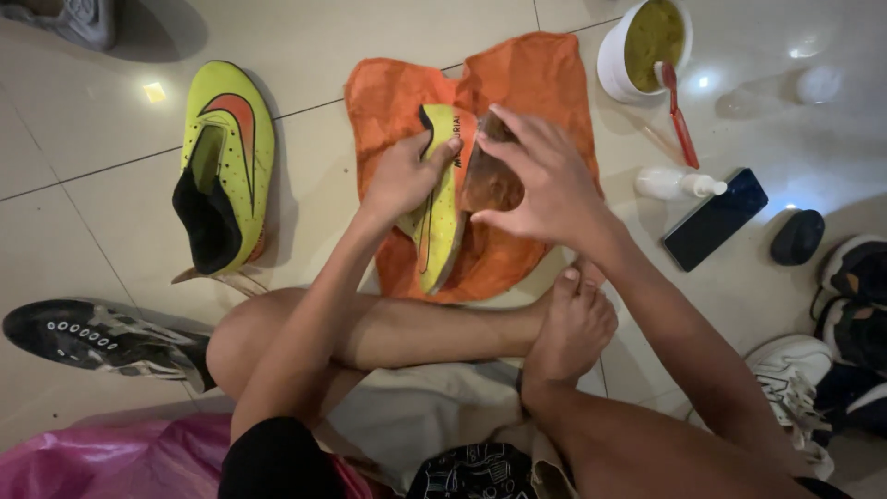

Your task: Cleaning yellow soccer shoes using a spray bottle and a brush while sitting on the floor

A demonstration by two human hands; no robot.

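Second yellow shoe [226, 148], white tub [617, 57], phone [714, 218], black shoe [97, 337].

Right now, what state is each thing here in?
Left hand: gripping the yellow shoe on the cloth, which is tipped on its side.
Right hand: pressing a brown brush to that shoe.
Second yellow shoe: upright, unheld.
Orange cloth: spread flat.
White tub: open, filled with greenish liquid.
Phone: screen dark.

Bare tile [323, 194] left open between orange cloth [517, 92] and second yellow shoe [226, 157], right side crowded by white tub [614, 60], red brush [679, 115], spray bottle [674, 183], phone [714, 218], possibly a dark cap [797, 237].
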